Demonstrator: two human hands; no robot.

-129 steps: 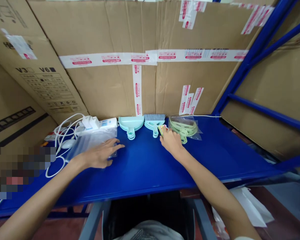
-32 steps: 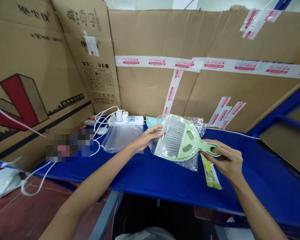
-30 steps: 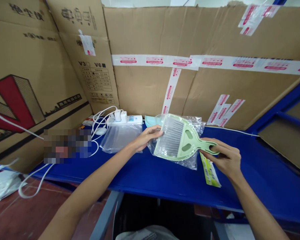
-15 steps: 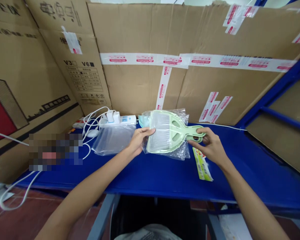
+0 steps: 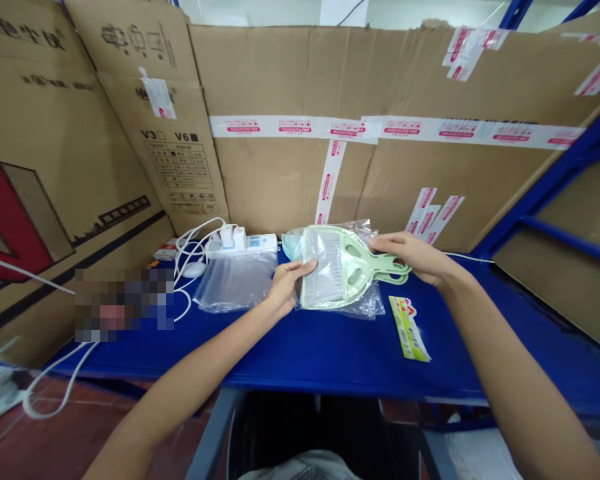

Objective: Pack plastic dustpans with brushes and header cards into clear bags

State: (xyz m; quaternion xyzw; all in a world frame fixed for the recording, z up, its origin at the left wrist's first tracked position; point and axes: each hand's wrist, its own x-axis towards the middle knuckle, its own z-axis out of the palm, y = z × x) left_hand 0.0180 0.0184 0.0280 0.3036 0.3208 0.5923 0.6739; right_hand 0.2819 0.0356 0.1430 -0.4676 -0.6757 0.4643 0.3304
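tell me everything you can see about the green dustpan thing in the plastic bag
The pale green plastic dustpan and brush set has grey bristles nested in the pan and a looped handle with oval cut-outs. It sits partly inside a crinkled clear plastic bag, held just above the blue table. The left hand grips the bristle end; the right hand holds the handle.

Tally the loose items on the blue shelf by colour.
Pale green plastic dustpan-and-brush set, held in both hands: 1
Clear plastic bags: 2 groups (flat pile; one around the set)
White power strip: 1
Yellow-green label card: 1
Total: 5
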